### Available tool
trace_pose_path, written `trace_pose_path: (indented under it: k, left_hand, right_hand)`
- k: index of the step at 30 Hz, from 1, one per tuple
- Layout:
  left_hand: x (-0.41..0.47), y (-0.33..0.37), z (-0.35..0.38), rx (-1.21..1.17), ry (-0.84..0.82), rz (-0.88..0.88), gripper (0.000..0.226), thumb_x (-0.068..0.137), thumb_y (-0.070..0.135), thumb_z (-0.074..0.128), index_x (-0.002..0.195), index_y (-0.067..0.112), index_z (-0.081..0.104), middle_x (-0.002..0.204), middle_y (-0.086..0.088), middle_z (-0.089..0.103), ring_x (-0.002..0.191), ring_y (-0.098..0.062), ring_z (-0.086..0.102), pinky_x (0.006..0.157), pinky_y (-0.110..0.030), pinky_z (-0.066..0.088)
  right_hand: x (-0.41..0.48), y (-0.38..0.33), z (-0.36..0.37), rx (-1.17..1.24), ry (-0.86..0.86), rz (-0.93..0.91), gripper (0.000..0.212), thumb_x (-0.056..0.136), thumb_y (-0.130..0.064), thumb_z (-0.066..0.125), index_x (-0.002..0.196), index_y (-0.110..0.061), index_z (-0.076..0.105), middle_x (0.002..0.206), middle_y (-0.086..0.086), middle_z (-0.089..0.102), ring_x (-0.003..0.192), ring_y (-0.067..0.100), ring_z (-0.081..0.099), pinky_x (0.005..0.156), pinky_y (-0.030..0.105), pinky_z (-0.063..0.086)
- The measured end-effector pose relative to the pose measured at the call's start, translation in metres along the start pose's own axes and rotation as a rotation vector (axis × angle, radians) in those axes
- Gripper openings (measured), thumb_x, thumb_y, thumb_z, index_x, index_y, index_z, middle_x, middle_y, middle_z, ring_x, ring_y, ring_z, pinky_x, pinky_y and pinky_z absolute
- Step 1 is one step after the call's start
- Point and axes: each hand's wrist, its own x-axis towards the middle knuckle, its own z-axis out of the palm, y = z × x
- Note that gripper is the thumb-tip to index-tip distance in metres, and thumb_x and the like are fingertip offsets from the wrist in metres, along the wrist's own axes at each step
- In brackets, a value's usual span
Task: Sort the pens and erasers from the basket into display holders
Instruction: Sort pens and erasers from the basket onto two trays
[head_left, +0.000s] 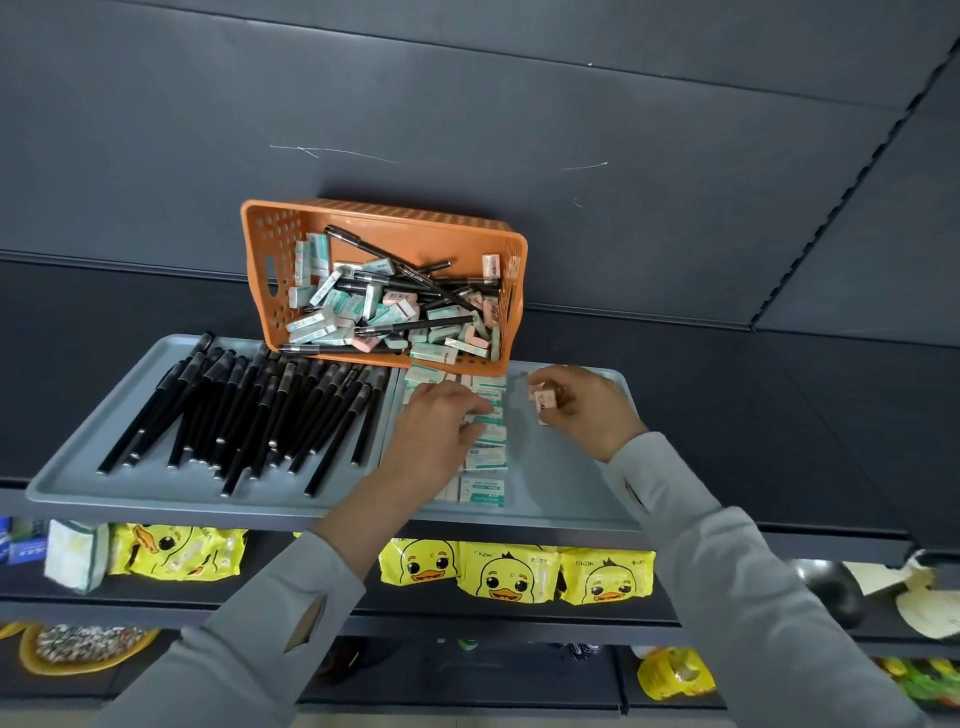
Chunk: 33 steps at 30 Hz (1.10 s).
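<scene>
**Sorting part done; basket far from empty**

Left holder (62, 483), at the shelf's (779, 535) left front edge: black pens (249, 410) fanned loosely. Orange basket (270, 244), tilted at the rear edge, holds many mixed pens and loose erasers (332, 306). Right holder (561, 483): one eraser column (485, 457). Left hand (441, 431) lies on it, fingers bent; grip cannot be told. Right hand (587, 410) pinches a pink eraser (545, 401) beside the column. Dark panelled wall (467, 104) behind; duck packets (509, 571) below.

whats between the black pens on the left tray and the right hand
Head view: the left hand on a column of green-labelled erasers, then bare tray before the right hand pinching a pink eraser.
</scene>
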Motion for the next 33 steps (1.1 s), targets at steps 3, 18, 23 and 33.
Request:
trace_pose_path:
  k: [3,18,23,33]
  left_hand:
    - [-0.001,-0.001,0.002,0.036,0.004,0.014,0.025,0.087,0.012,0.068,0.111,0.018,0.071,0.114,-0.001,0.064,0.108,-0.023,0.05,0.094,-0.032,0.039]
    - [-0.003,-0.002,0.003,0.064,0.015,0.059,0.027,0.087,0.011,0.067,0.113,0.016,0.071,0.114,-0.003,0.064,0.107,-0.023,0.051,0.095,-0.033,0.04]
    - [-0.004,-0.003,0.003,0.053,0.024,0.052,0.027,0.085,0.009,0.069,0.111,0.016,0.071,0.113,-0.004,0.064,0.106,-0.024,0.052,0.092,-0.033,0.039]
    - [-0.002,-0.004,0.006,0.053,0.046,0.047,0.025,0.084,0.008,0.07,0.108,0.015,0.073,0.109,-0.004,0.065,0.102,-0.026,0.053,0.089,-0.031,0.039]
  right_hand:
    - [-0.003,0.003,0.006,-0.02,0.092,-0.006,0.029,0.081,-0.008,0.072,0.107,-0.022,0.068,0.103,0.0,0.064,0.083,0.016,0.063,0.086,0.034,0.053]
    - [-0.008,0.003,0.008,-0.338,0.105,-0.19,0.02,0.09,-0.011,0.063,0.107,-0.015,0.071,0.112,0.005,0.067,0.105,0.025,0.059,0.09,0.03,0.045]
    - [-0.008,0.016,-0.002,-0.227,0.212,-0.122,0.018,0.083,-0.007,0.069,0.099,-0.017,0.074,0.105,0.004,0.066,0.094,0.023,0.063,0.079,0.024,0.043]
    - [-0.02,0.039,-0.03,-0.274,0.071,0.11,0.016,0.08,-0.015,0.072,0.095,-0.02,0.07,0.098,0.001,0.069,0.085,0.018,0.062,0.079,0.026,0.048]
